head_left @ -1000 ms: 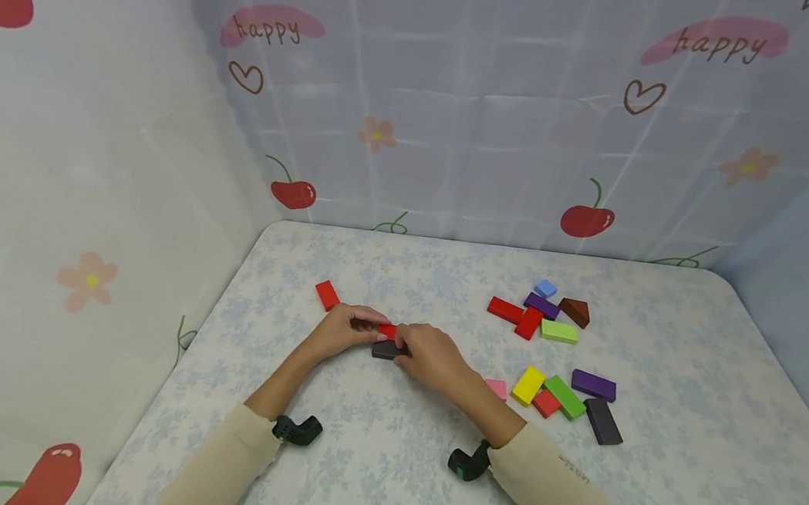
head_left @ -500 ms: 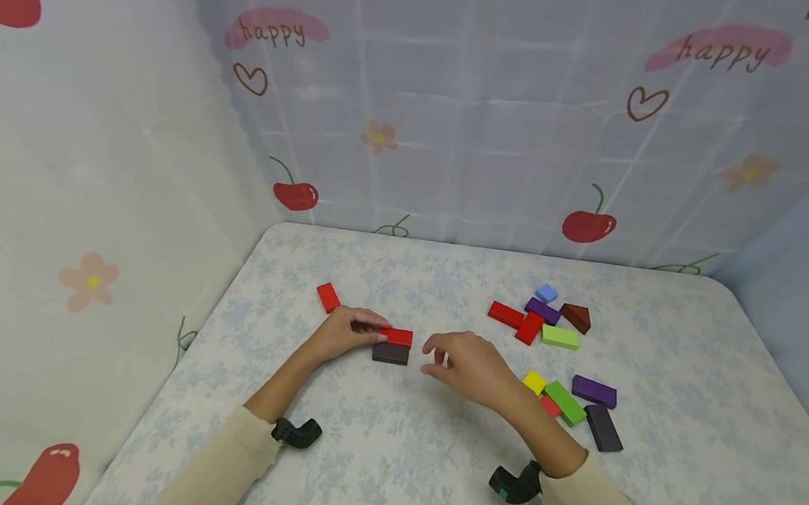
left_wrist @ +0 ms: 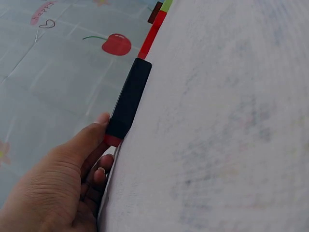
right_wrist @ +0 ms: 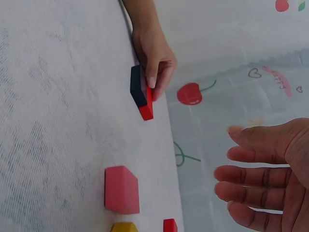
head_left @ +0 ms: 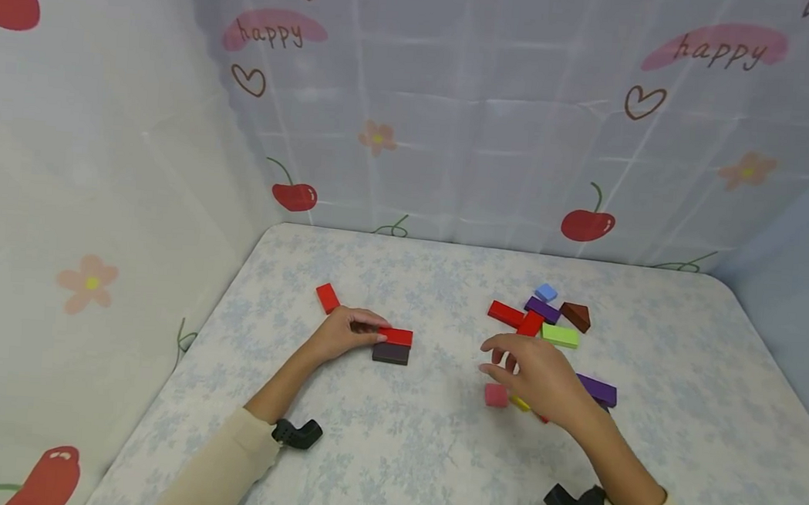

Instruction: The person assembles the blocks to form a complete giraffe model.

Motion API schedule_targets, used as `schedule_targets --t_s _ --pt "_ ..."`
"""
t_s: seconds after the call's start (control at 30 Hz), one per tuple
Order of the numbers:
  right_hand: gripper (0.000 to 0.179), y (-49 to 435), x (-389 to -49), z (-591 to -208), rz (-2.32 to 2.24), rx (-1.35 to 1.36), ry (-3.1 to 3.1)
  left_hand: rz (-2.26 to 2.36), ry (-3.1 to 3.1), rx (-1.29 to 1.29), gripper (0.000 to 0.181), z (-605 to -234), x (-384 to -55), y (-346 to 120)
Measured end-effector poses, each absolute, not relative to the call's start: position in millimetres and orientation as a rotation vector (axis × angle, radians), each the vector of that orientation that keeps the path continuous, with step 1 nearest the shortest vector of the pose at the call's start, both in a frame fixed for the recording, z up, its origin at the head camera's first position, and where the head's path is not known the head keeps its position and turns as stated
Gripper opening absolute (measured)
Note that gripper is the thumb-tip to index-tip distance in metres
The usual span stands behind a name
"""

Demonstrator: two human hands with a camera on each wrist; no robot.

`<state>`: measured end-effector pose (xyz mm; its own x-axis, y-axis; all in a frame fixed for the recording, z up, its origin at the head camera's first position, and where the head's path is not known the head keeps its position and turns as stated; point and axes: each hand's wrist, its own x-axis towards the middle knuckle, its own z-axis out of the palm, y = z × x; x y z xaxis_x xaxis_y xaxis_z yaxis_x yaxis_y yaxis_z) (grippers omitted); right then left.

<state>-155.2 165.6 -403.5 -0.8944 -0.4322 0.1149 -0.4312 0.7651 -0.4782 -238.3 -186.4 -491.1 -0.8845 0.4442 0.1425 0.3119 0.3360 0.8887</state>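
Observation:
My left hand (head_left: 345,332) pinches the left end of a red block (head_left: 398,336), thumb in front and fingers behind. Against the near side of that block lies a black block (head_left: 390,354), its dark face toward me in the left wrist view. My right hand (head_left: 532,375) holds nothing and hovers over the blocks at the right, its fingers loosely bent and parted from the thumb. Just below its fingertips sits a pink block (head_left: 496,395). A yellow block (head_left: 520,403) is mostly hidden under the hand; a purple block (head_left: 598,390) shows beyond it.
Another red block (head_left: 328,298) lies behind my left hand. Farther back right are two red blocks, a purple block (head_left: 543,310), a light green block (head_left: 560,336), a brown triangular block (head_left: 577,316) and a blue block (head_left: 546,293). Printed curtains border the table (head_left: 427,455).
My right hand has let go of the red and black blocks and moved right, over the pink and yellow blocks. My left hand has stayed at the red block.

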Motion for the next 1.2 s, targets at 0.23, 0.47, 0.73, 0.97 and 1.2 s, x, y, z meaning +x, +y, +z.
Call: schedule_targets --t_s 0.23,0.47,0.73,0.97,1.2 --pt "0.025 195.0 -147.6 -401.0 -0.794 -0.681 3.051 1.597 2.456 0.699 0.023 -491.0 -238.9 -185.9" --pt "0.025 215.8 -144.5 -408.5 -0.755 -0.586 3.067 1.600 2.467 0.691 0.023 -490.5 -240.4 -185.5" --pt "0.025 236.3 -142.1 -415.4 -0.732 -0.538 3.106 1.594 2.459 0.688 0.023 -489.7 -239.8 -185.3" --pt "0.030 251.8 -144.6 -420.3 -0.708 -0.453 3.142 1.619 2.448 0.694 0.023 -492.6 -240.9 -184.8" --pt "0.031 264.7 -141.6 -429.8 -0.707 -0.346 3.131 1.593 2.463 0.718 0.022 -495.1 -239.8 -186.4"
